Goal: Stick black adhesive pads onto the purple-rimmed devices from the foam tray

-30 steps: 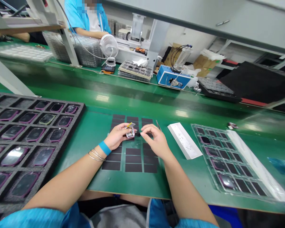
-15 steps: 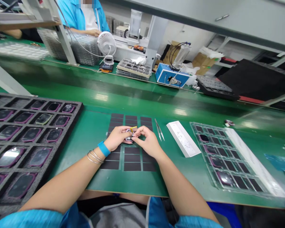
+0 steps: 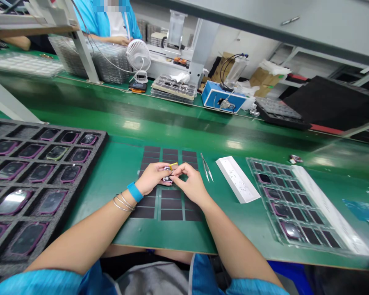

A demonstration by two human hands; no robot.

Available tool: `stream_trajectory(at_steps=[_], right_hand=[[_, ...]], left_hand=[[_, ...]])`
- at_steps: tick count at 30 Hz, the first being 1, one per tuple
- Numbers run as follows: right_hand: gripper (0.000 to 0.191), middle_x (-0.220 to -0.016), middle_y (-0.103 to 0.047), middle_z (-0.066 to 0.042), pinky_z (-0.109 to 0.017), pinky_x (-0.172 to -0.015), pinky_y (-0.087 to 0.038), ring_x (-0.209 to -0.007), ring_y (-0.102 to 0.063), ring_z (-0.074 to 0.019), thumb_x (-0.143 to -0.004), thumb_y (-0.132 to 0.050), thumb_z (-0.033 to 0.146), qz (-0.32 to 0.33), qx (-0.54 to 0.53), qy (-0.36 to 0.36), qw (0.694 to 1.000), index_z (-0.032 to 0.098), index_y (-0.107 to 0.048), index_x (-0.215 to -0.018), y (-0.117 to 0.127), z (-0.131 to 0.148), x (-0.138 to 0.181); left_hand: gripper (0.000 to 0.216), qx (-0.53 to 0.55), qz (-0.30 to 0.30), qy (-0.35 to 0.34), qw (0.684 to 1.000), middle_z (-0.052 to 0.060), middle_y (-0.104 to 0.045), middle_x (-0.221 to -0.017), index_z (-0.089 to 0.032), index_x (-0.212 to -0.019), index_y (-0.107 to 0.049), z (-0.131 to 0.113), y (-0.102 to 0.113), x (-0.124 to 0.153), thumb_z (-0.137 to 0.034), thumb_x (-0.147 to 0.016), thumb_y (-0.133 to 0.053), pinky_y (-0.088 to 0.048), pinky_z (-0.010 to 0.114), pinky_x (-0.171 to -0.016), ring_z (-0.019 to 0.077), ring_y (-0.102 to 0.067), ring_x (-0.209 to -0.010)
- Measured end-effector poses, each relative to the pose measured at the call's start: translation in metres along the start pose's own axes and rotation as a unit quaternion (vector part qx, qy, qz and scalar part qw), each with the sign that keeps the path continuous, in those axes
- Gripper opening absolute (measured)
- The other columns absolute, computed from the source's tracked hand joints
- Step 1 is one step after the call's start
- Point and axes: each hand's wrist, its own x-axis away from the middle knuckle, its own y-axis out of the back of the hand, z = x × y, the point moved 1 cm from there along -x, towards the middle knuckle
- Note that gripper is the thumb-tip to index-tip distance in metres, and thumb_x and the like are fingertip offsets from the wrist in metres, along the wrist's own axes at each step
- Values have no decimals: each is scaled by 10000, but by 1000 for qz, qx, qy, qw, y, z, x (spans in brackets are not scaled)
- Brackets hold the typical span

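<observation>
My left hand (image 3: 152, 177) and my right hand (image 3: 190, 183) meet over a green sheet of black rectangular pads (image 3: 171, 203). Both pinch a small purple-rimmed device part (image 3: 167, 174) that carries a yellow tab. The left hand's fingers curl round the part from the left, with a blue band and thin bangles on that wrist. From the right, the other hand's fingertips press on the part. Metal tweezers (image 3: 206, 167) lie on the mat just right of my right hand.
A dark foam tray (image 3: 33, 180) of purple-rimmed screens fills the left. A white box (image 3: 237, 179) and a clear tray (image 3: 290, 205) with a few parts lie to the right. Across the green conveyor (image 3: 141, 119) sit a small fan (image 3: 138, 57), a blue device (image 3: 222, 100), and a person in blue (image 3: 110, 24).
One second ago my right hand was apart from the part; it has closed in and now pinches the part together with my left hand. The tweezers have come into view.
</observation>
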Motion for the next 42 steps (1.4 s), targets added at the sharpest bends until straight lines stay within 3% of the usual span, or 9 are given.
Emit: stream_trajectory(at_steps=[23, 31, 35, 38, 42], right_hand=[[165, -741, -618, 21, -271, -679, -483, -680, -612, -143, -699, -644, 152, -13, 29, 15, 999, 218, -502, -750, -2, -2, 0], [112, -762, -623, 10, -302, -730, -485, -735, -614, -165, -747, -613, 168, -6, 104, 27, 994, 227, -520, -766, -5, -3, 2], [178, -894, -597, -36, -334, -797, -481, -819, -588, -183, -711, -663, 167, -50, 141, 49, 988, 221, -543, -832, -3, -1, 2], [378, -1002, -591, -69, -347, -792, -503, -849, -593, -194, -642, -745, 238, -73, 72, -14, 995, 209, -548, -963, 2, -6, -1], [181, -896, -644, -51, -340, -775, -514, -802, -623, -182, -769, -637, 336, -33, -35, -63, 997, 200, -600, -883, 4, -15, -6]], left_hand=[[376, 17, 0, -4, 1000, 31, -680, -729, -130, -894, -691, 2, 0, -1, -248, -552, -794, -561, 272, -560, 121, -612, -586], [375, 22, -7, -4, 1000, 38, -677, -734, -118, -898, -689, 1, -1, 1, -239, -559, -795, -555, 266, -557, 125, -618, -597], [381, 16, -13, -2, 1000, 54, -685, -776, -117, -926, -681, 0, 1, 0, -226, -576, -784, -560, 265, -551, 134, -631, -614], [381, 6, 0, -1, 1000, 59, -690, -777, -118, -958, -675, -1, 1, 0, -233, -604, -762, -563, 272, -564, 146, -644, -623], [366, -6, 22, 1, 1000, 61, -689, -765, -117, -958, -667, -1, 0, 1, -239, -623, -746, -567, 303, -595, 177, -667, -648]])
